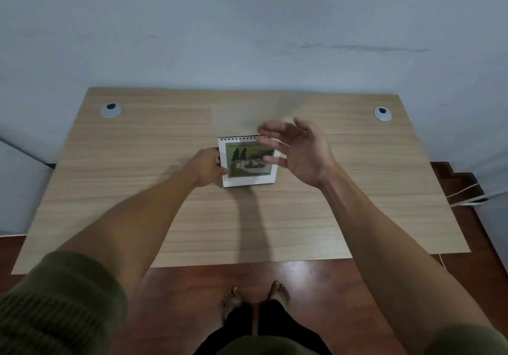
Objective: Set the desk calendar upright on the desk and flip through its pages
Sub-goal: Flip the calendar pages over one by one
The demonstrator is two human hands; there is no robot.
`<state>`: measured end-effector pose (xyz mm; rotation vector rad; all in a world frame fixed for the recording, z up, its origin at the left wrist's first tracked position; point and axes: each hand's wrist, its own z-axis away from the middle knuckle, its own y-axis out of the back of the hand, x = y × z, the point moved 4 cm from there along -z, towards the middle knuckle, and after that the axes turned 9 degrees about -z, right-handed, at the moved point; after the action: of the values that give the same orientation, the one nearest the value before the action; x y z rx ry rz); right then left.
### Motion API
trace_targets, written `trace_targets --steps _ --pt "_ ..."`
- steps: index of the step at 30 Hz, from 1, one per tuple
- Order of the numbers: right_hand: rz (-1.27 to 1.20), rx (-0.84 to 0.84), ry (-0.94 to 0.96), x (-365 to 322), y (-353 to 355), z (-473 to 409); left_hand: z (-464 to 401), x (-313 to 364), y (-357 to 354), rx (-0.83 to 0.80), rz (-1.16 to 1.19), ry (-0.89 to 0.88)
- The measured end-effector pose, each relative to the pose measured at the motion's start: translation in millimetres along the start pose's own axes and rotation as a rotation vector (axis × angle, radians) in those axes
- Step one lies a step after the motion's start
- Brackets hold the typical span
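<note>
Spiral-bound card calendar [248, 163], possibly upright.

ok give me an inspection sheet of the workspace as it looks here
surface: wooden desk, bare apart from the calendar and two grommets.
job's things: calendar upright mid-desk, spiral on top, tree picture facing the person.
clutter: nothing seen.
grippers: left hand holds the calendar's left edge; right hand open and blurred by its top right corner, contact unclear.
cables: left grommet and right grommet with nothing through them; pale cords past the desk's right edge.
surroundings: grey wall, reddish floor, bare feet below.
</note>
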<state>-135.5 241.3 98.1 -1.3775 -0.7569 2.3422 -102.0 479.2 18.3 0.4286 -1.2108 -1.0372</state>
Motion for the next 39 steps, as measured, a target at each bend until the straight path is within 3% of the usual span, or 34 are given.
trace_targets --steps 2,6,9,18,25,31,39 --pt "0.272 0.031 0.185 -7.1 -6.2 -6.2 0.0 1.9 -3.8 -0.020 0.027 0.012" --pt "1.169 0.095 0.512 -7.5 -14.3 -13.4 -2.0 2.0 -3.0 -0.033 0.019 0.007" --pt "1.419 0.114 0.554 -2.1 -12.3 -21.9 -1.6 2.9 -2.3 -0.018 0.009 -0.006" --pt "1.396 0.096 0.428 -9.3 -6.8 -44.5 -4.5 1.7 -3.7 -0.003 0.004 0.012" --pt "1.575 -0.040 0.384 -8.7 -8.1 -51.7 -4.7 0.0 -3.2 -0.012 0.020 0.026" --pt "1.152 0.182 0.317 6.3 22.9 -35.9 -5.5 -1.3 -9.1 -0.021 0.088 0.035" --pt "0.778 0.338 0.278 35.2 46.3 -32.2 -4.2 -9.0 -19.9 0.007 0.214 0.038"
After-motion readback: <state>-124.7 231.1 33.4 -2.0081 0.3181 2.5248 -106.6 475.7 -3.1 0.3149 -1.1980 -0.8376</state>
